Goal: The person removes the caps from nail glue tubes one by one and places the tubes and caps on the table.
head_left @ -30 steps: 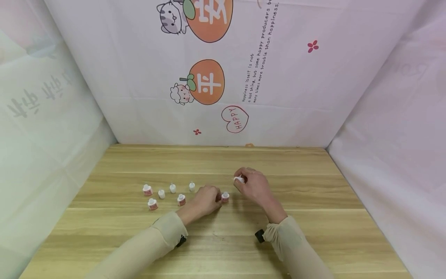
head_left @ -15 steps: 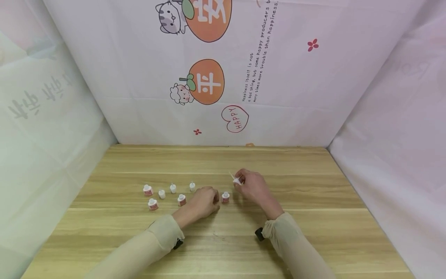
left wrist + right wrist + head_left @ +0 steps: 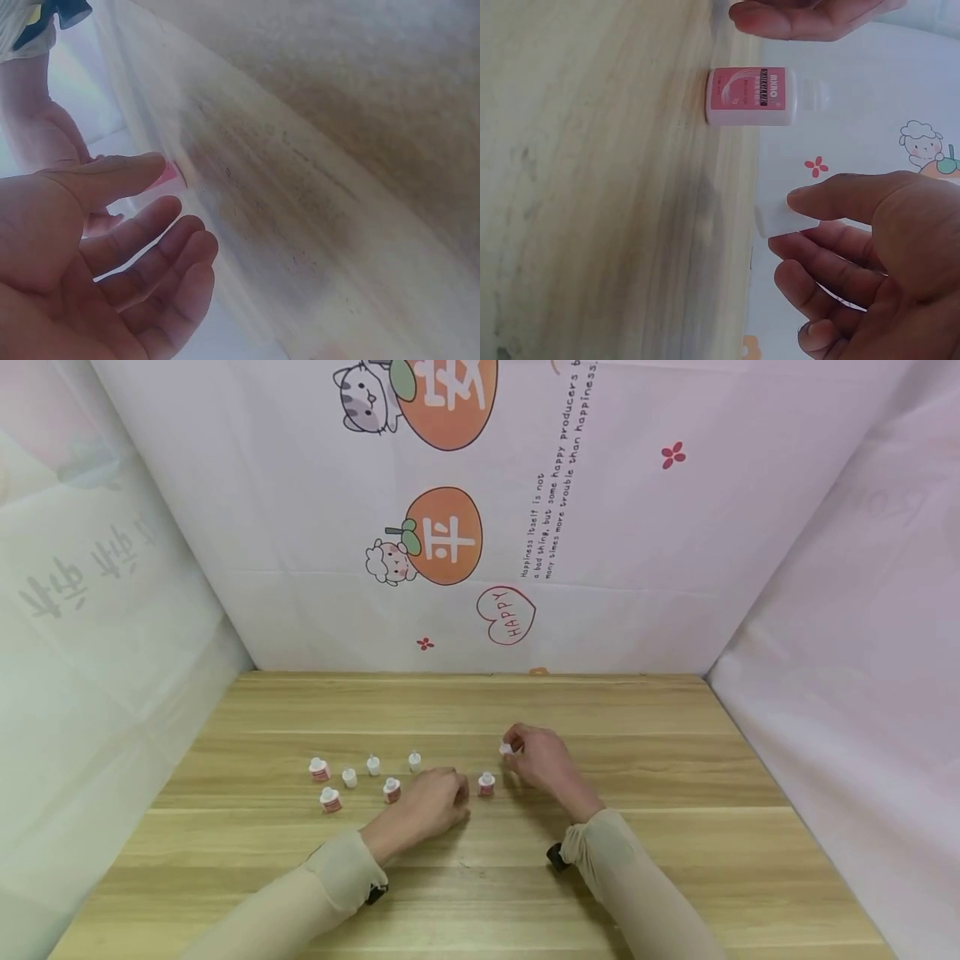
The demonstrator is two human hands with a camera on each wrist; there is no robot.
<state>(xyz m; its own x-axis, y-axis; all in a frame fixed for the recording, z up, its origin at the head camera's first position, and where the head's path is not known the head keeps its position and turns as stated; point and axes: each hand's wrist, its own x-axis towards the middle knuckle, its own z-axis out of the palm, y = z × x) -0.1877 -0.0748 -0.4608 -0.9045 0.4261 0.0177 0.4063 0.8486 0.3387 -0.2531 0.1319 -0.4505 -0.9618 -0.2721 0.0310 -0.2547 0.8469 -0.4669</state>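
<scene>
My right hand (image 3: pixel 543 764) pinches a small white cap (image 3: pixel 780 217) between thumb and fingers, low over the table. Just left of that hand stands an uncapped small bottle (image 3: pixel 486 785), upright, with a pink label and a pale neck; neither hand touches it. On the bottle's other side is my left hand (image 3: pixel 427 806), its fingers loosely bent and holding nothing. In the left wrist view, its thumb and fingers are apart, and the pink label (image 3: pixel 171 175) shows partly behind the thumb.
Left of my left hand stand three similar bottles (image 3: pixel 319 769), (image 3: pixel 330 800), (image 3: pixel 392 790) and three white caps (image 3: pixel 349 777), (image 3: pixel 373 765), (image 3: pixel 415 762) on the wooden table (image 3: pixel 637 893). A printed white cloth (image 3: pixel 615 610) encloses the back and sides.
My left hand has let go of the bottle and drawn back left. My right hand has turned the cap; a thin stick seen on it half a second ago no longer shows.
</scene>
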